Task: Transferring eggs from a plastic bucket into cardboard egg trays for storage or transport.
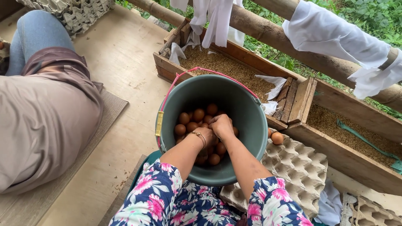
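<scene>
**Both hands down among the eggs in a crowded corner**

While both arms reach into the green bucket (245, 113), the left hand (206, 136) and the right hand (222, 125) sit close together on the heap of brown eggs (197, 117) at its bottom. Each hand's grip looks curled down over the eggs, but whether either has closed on one I cannot tell, since the fingers are buried among them. A bracelet (198, 134) rings the left wrist. The bucket's pink handle (188, 72) lies back over the far rim.

Things press in all round. Just right of the bucket lies a grey egg tray (297, 167), with a single egg (277, 137) in one of its far cups. Behind the bucket stand wooden boxes (167, 67) filled with husks, white cloths (335, 35) hanging from a thick pole (268, 31) above them. To the left another person (46, 117) sits on a mat (109, 109) on the plank floor, well clear of the bucket.
</scene>
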